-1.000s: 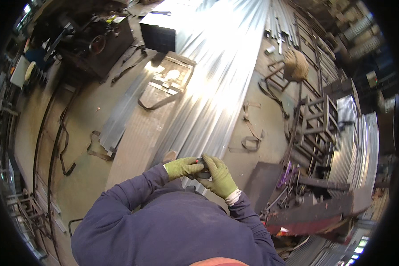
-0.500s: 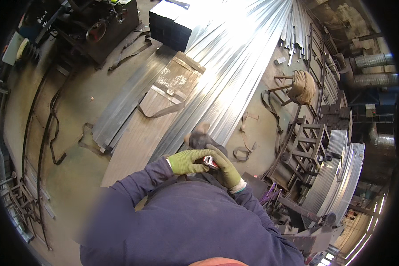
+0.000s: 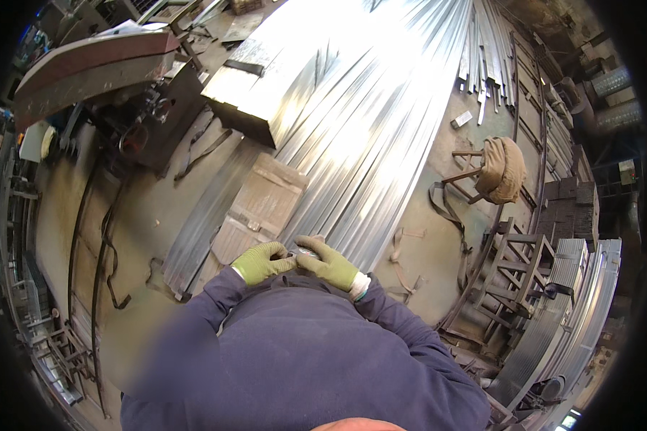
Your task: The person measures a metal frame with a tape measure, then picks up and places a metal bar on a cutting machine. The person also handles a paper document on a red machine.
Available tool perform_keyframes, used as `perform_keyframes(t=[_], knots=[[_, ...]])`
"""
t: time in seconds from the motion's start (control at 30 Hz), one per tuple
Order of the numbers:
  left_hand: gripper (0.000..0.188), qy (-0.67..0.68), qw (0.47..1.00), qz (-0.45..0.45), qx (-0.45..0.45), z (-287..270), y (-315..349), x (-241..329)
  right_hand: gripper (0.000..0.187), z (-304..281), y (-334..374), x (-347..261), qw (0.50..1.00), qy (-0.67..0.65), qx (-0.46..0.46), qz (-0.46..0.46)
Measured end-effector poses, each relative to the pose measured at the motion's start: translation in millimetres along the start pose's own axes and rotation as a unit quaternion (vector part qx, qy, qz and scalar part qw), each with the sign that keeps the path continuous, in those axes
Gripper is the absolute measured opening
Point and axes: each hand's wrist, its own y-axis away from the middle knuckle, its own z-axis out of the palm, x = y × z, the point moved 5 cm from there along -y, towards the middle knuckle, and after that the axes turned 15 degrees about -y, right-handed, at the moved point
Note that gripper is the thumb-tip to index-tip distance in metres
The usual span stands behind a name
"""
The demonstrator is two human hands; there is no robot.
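My left hand [image 3: 263, 263] and my right hand [image 3: 332, 266], both in yellow-green work gloves, meet in front of my waist. A small packet [image 3: 307, 252], of which only a pale, glinting edge shows, lies in my right hand under the curled fingers. My left fingers are pinched together at the packet's near left side; whether they hold part of it or something smaller is hidden. Beyond my hands lies a flat tan wooden board [image 3: 272, 188] on top of long, shiny metal profiles [image 3: 359, 151].
A stool with a tan cloth cover [image 3: 502, 171] stands to the right, near dark straps [image 3: 449, 208]. Metal frames [image 3: 514, 269] and stacked profiles [image 3: 546, 316] line the right side. A dark machine [image 3: 140, 129] is at the far left, and a loose strap [image 3: 108, 251] lies on the floor.
My view has shifted, and both hands appear further left, closer to the board. The packet's red-and-white end, visible before, is now mostly covered by my right fingers.
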Motion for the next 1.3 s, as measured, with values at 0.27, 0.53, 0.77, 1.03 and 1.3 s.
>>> perform_keyframes(t=[0.27, 0.53, 0.77, 1.03, 1.3], knots=[[0.022, -0.014, 0.990, 0.092, -0.110, -11.8, -93.3, 90.7, 0.057, -97.0, -1.3, -55.7, 0.992, 0.093, 0.046, -0.068], [0.022, 0.167, 0.968, 0.166, -0.085, -92.0, -198.5, 169.0, 0.063, -207.2, -12.8, -30.8, 0.976, -0.158, 0.090, 0.120], [0.024, 0.352, 0.927, 0.127, -0.017, -224.0, -327.3, 190.1, 0.048, -306.4, -93.9, -76.1, 0.944, -0.173, 0.054, 0.277], [0.023, 0.453, 0.878, 0.125, 0.084, -374.5, -407.1, 204.4, 0.036, -361.7, -248.6, -244.5, 0.930, -0.022, -0.017, 0.365], [0.024, 0.511, 0.789, 0.209, 0.268, -503.2, -460.3, 174.9, 0.038, -474.9, -357.8, -358.9, 0.914, 0.151, 0.001, 0.376]])
